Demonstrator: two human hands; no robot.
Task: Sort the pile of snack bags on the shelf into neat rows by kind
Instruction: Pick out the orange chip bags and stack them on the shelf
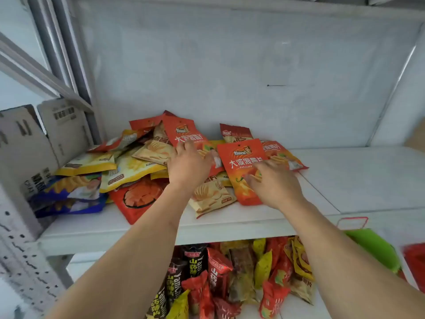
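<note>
A loose pile of snack bags (pixel 128 166) lies on the white shelf (pixel 358 180), left of centre. It mixes orange-red, yellow, beige and blue bags. My left hand (pixel 187 166) rests on an orange-red chip bag (pixel 184 134) at the top of the pile, fingers on its lower part. My right hand (pixel 273 185) lies with spread fingers on another orange-red bag (pixel 241 162) at the pile's right edge. A third bag of that kind (pixel 280 153) lies partly under it.
Cardboard boxes (pixel 34 146) stand at the shelf's left end behind a perforated upright (pixel 20 261). The lower shelf holds several dark, red and yellow snack bags (pixel 230 277). A green basket (pixel 372 247) and a red one (pixel 416 261) sit at the lower right.
</note>
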